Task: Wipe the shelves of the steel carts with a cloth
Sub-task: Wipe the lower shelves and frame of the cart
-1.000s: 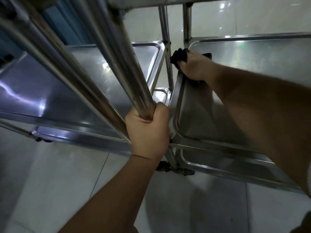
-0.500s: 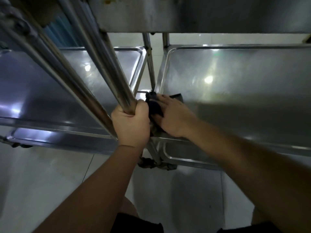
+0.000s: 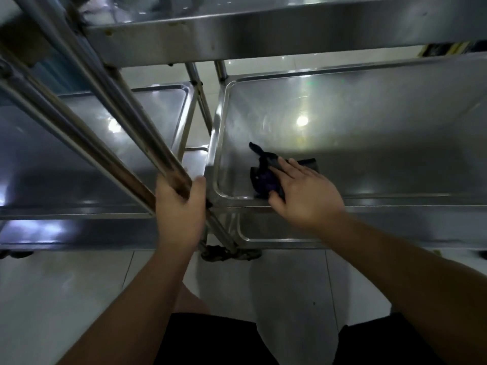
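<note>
Presently: dark cloth [image 3: 266, 177], bunched in the near-left corner of the right cart's middle shelf [image 3: 382, 143]. Right hand [image 3: 307, 196] presses it flat-fingered; left hand [image 3: 181, 206] clenches an upright steel post [image 3: 105, 101]. Cloth likely light, soft, prone to bunching; best held under a spread palm. Shelf trays otherwise hold nothing visible.

Perhaps commercial kitchen, steel carts [image 3: 342, 122], tiled floor [image 3: 66, 299]
</note>
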`<state>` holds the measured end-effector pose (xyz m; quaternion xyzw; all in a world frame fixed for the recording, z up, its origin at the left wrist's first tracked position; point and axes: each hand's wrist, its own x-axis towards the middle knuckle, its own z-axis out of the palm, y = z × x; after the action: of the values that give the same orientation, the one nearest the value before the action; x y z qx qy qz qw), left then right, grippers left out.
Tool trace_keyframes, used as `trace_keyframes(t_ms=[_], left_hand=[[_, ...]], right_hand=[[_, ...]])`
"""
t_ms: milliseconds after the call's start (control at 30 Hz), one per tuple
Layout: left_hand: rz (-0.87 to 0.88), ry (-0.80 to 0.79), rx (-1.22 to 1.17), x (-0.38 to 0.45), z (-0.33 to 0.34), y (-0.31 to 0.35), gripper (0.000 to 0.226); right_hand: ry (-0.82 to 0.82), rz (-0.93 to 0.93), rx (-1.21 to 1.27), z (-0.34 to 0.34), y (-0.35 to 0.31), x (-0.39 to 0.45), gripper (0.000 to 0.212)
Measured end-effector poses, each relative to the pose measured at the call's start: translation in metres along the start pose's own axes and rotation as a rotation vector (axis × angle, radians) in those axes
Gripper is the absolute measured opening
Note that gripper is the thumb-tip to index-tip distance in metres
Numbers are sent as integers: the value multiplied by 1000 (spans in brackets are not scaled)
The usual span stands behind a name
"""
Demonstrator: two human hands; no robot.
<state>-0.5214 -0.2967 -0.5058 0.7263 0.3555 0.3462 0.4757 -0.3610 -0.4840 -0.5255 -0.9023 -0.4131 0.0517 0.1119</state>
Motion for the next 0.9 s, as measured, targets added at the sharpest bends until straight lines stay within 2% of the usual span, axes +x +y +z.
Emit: trace_keyframes(t_ms=[67, 133, 167, 233, 300, 367, 467, 700, 900], left_hand=[[84, 53, 126, -28, -1, -19, 30], [47, 124, 157, -61, 5, -34, 42], [15, 102, 163, -77, 11, -35, 40], [57, -47, 210, -99, 24, -32, 36], [261, -234, 305, -106, 44, -21, 37], [438, -380, 376, -105, 68, -5, 44], [564, -534, 499, -102, 107, 21, 59], [767, -759, 819, -111, 193, 44, 91], [829, -830, 835, -138, 244, 63, 99]], right_hand=[[14, 18, -19, -4, 19, -11, 71], [31, 35, -31, -9, 35, -20, 71], [38, 47, -33, -11, 43, -24, 71], [35, 61, -36, -13, 54, -28, 72], [29, 83, -34, -16, 69, -33, 72], [31, 111, -34, -19, 83, -39, 73], [38, 169, -32, -25, 107, -51, 70], [63, 293, -18, -36, 167, -70, 65], [96, 430, -11, -51, 238, -100, 66]])
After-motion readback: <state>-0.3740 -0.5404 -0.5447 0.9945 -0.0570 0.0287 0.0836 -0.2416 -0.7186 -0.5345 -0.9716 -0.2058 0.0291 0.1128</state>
